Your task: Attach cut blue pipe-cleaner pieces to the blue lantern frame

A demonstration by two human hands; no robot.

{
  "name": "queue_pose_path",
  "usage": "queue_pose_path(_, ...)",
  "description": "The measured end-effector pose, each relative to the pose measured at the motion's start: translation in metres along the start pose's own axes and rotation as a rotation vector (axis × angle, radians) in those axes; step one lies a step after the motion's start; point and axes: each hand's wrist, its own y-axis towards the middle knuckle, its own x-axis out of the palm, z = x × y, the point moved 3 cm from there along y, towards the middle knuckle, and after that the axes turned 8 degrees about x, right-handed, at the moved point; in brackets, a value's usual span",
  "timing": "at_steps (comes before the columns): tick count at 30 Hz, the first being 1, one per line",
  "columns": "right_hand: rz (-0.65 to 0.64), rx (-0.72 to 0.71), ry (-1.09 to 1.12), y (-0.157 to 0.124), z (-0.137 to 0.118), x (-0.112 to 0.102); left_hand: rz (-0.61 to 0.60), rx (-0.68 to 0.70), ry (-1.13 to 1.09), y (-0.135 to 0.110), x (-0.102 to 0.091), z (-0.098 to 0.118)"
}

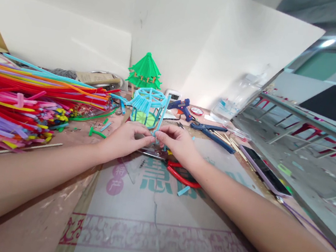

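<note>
My left hand (128, 136) and my right hand (175, 142) meet over the table, fingers pinched together on the lower end of a light blue pipe cleaner (162, 114) that rises upright between them. Just behind the hands stands a small light blue pavilion model (147, 105) made of the same sticks, on a green base. A green pavilion model (145, 71) stands behind that one by the white wall. Under my right wrist lie red-handled scissors (183, 176).
A big heap of coloured pipe cleaners (23, 100) fills the left side. A blue glue gun (183, 107), blue pliers (212, 133), wooden sticks (231, 143) and a phone (264, 170) lie to the right. Printed cardboard (153, 225) covers the table in front.
</note>
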Motion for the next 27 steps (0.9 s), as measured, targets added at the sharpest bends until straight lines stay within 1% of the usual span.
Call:
queue_pose_path(4, -0.01, -0.007, 0.068, 0.0009, 0.0004, 0.0001, -0.053, 0.018, -0.049, 0.0004, 0.0041, -0.0029)
queue_pose_path(8, -0.006, -0.019, 0.102, 0.0008, -0.0005, 0.0001, -0.075, 0.012, -0.072, 0.0004, 0.0063, -0.0064)
queue_pose_path(19, 0.013, -0.036, 0.097, 0.0005, -0.0013, -0.0009, -0.102, -0.002, -0.061, 0.001, 0.0055, -0.0035)
queue_pose_path(27, 0.018, -0.039, 0.082, 0.0, -0.0031, -0.0008, -0.102, -0.007, -0.035, 0.0004, 0.0053, -0.0037)
